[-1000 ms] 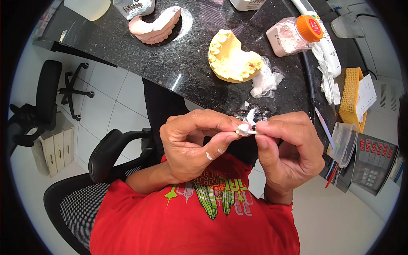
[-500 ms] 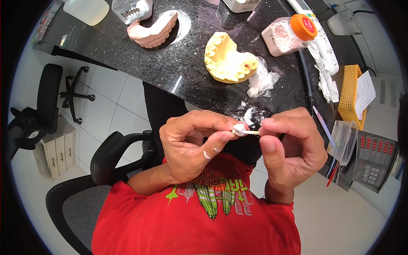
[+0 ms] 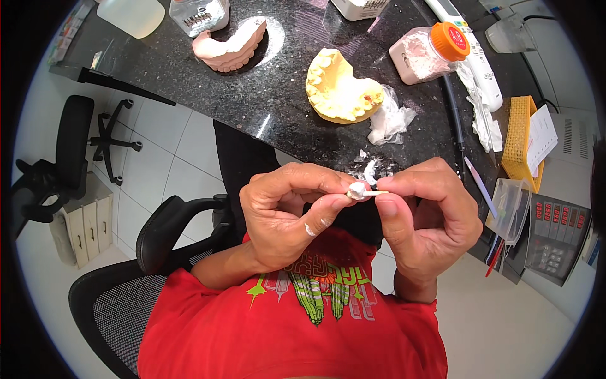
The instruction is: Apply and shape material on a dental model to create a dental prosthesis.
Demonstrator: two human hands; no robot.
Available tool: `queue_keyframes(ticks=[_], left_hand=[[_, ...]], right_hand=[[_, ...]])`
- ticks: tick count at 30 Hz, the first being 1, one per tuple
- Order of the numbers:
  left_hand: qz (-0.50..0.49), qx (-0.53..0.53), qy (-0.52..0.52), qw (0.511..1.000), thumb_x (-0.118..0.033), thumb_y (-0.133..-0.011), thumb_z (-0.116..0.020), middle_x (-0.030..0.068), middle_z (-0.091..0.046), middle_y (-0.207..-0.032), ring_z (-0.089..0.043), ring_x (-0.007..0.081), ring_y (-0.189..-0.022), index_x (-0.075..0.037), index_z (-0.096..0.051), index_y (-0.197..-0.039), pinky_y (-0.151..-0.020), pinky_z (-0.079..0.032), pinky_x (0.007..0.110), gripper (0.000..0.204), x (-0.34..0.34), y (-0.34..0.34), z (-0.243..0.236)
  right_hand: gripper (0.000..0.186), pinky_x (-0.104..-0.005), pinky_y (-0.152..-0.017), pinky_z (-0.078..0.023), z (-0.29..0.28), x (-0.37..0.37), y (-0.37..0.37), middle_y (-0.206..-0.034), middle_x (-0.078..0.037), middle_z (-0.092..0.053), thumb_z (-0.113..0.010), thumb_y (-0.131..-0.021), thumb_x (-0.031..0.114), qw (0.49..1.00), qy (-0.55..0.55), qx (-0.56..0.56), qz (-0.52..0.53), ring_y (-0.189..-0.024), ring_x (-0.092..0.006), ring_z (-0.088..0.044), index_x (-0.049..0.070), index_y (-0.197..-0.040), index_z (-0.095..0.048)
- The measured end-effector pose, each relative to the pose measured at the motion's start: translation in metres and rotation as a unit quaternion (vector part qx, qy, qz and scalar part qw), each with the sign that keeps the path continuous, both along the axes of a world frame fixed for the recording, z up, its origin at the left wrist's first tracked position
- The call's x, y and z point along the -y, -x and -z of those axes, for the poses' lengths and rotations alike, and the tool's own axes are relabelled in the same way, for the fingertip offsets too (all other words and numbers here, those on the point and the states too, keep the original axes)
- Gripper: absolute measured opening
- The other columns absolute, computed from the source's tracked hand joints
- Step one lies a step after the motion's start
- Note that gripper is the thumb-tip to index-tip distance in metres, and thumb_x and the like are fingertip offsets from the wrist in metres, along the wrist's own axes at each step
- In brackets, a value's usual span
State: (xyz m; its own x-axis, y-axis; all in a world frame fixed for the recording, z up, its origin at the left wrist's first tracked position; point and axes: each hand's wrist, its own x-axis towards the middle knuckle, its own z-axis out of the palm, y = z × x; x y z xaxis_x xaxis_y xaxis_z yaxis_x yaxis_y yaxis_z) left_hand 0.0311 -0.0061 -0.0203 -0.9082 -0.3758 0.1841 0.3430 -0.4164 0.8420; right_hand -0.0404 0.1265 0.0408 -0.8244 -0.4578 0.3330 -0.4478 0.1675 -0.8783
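Note:
My left hand pinches a small white lump on a thin pale stick between thumb and index finger. My right hand has its thumb and index fingertips on the stick's right part, other fingers curled. White smears mark my left thumb. Just beyond my hands, white residue is spread on the dark speckled counter. A yellow dental cast stands behind that, beside a crumpled white wad.
A pink cast, orange-lidded powder jar and clear containers sit farther back. At right are a long white device, black hose, yellow basket, pens and keypad unit. An office chair stands left.
My right fingertips loosened and shifted slightly right half a second ago, and now are back closer on the stick. My left hand keeps its pinch with little movement.

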Motion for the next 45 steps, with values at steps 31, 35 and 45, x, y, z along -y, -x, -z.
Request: queue_keyframes(ticks=[31,35,45], left_hand=[[0.042,0.007,-0.087,0.995,0.000,-0.088,-0.059,0.0185,-0.065,-0.092,-0.066,0.0249,-0.090,0.006,-0.058,-0.092,-0.081,-0.054,0.032,0.008,-0.002,-0.003,0.000],[0.026,0.012,-0.077,0.997,-0.005,-0.088,-0.061,0.0197,-0.065,-0.089,-0.067,0.0269,-0.085,0.005,-0.056,-0.093,-0.079,-0.055,0.036,0.011,-0.002,-0.005,0.003],[0.007,0.010,-0.035,0.999,-0.009,-0.087,-0.063,0.0210,-0.066,-0.087,-0.067,0.0268,-0.081,0.003,-0.055,-0.092,-0.076,-0.056,0.040,0.015,-0.003,0.000,0.005]], right_hand=[[0.030,-0.0278,-0.063,-0.049,-0.036,-0.043,0.055,-0.081,-0.009,-0.059,-0.061,-0.077,-0.002,0.879,-0.420,-0.192,0.118,-0.067,-0.0169,-0.058,0.001,-0.107,-0.060],[0.023,-0.0249,-0.063,-0.048,-0.058,-0.060,0.064,-0.080,-0.007,-0.058,-0.061,-0.075,-0.003,0.874,-0.406,-0.229,0.140,-0.067,-0.0128,-0.057,-0.001,-0.099,-0.059],[0.024,-0.0200,-0.057,-0.044,-0.152,-0.100,0.187,-0.075,-0.003,-0.065,-0.062,-0.086,0.024,0.927,-0.217,-0.177,0.251,-0.064,-0.0074,-0.058,0.002,-0.093,-0.063]])
